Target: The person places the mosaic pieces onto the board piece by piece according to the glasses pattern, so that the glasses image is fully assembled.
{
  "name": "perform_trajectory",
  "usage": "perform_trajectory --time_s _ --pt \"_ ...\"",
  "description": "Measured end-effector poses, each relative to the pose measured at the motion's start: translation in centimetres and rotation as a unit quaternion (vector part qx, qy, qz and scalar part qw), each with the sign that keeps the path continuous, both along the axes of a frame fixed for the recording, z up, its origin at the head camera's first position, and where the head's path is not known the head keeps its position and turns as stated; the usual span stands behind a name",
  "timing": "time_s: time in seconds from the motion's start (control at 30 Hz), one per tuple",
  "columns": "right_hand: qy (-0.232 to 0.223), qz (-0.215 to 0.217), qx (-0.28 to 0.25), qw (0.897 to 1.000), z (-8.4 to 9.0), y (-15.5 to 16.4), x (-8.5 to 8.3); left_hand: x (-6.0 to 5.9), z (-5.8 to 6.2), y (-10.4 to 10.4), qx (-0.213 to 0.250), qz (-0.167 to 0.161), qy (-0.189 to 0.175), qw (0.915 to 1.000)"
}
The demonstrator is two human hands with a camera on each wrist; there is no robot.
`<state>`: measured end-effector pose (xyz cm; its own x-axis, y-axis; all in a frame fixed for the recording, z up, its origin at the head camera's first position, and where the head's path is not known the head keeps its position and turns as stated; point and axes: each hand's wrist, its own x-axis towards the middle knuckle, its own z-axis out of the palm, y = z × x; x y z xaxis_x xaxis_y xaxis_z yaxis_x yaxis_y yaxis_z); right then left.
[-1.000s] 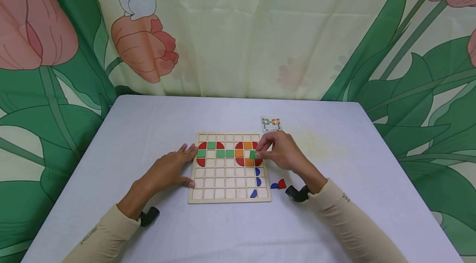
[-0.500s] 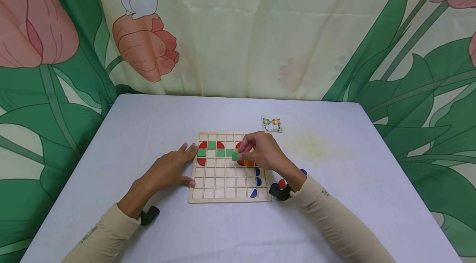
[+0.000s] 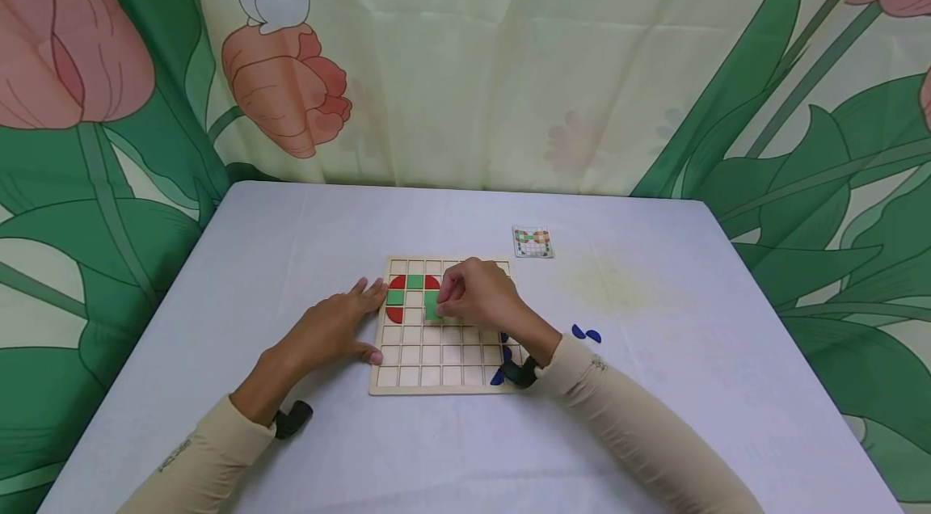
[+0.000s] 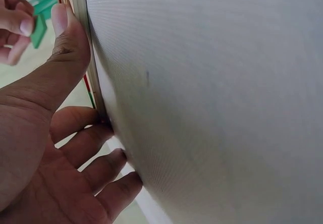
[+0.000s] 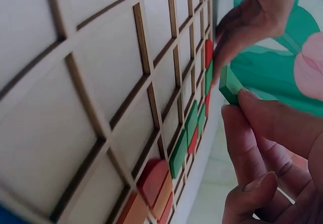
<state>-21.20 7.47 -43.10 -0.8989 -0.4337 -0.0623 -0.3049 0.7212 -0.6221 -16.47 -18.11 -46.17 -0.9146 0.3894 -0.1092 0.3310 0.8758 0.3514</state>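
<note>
A wooden grid board (image 3: 444, 394) lies on the table, some of its cells filled with coloured pieces. My right hand (image 3: 483, 296) pinches a green square tile (image 5: 230, 85) between thumb and finger, held just above the board's left half. Along the left edge of the board rests my left hand (image 3: 330, 332), its fingers spread and touching the frame. Red quarter-round pieces (image 3: 395, 314) and a green square (image 3: 414, 281) sit in the upper left cells. Orange and red pieces (image 5: 154, 181) show in the right wrist view; in the head view my right hand covers them.
A small pattern card (image 3: 533, 242) lies beyond the board's upper right corner. Blue half-round pieces (image 3: 593, 336) lie on the white tablecloth (image 3: 640, 271) to the right. Another blue piece (image 3: 497, 377) is on the board's lower right, partly behind the wrist camera (image 3: 520, 373).
My right hand has carried the green square tile leftward across the board, from the right-hand shapes to the left-hand ones. The left hand has stayed at the board's edge.
</note>
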Motion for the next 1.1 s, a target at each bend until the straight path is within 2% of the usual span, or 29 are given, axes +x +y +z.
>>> perform_trajectory --time_s 0.23,0.43,0.7,0.87,1.1 --pt "0.008 0.014 0.021 1.000 -0.3 -2.0 -0.2 -0.1 -0.1 -0.2 0.006 -0.004 -0.004 1.0000" --pt "-0.006 0.013 0.035 0.999 -0.5 -3.1 -0.2 -0.1 -0.1 -0.1 0.007 -0.006 -0.002 1.0000" --pt "0.004 0.011 0.058 0.998 -0.9 -4.1 -0.4 -0.1 0.0 -0.1 0.004 -0.002 -0.001 1.0000" --pt "-0.005 0.014 0.075 0.997 -0.9 -4.4 -0.5 -0.1 0.0 -0.2 0.005 -0.001 -0.003 1.0000" --pt "-0.004 0.023 0.067 0.998 -0.2 -3.4 -0.3 -0.1 0.0 -0.2 0.003 -0.003 0.000 1.0000"
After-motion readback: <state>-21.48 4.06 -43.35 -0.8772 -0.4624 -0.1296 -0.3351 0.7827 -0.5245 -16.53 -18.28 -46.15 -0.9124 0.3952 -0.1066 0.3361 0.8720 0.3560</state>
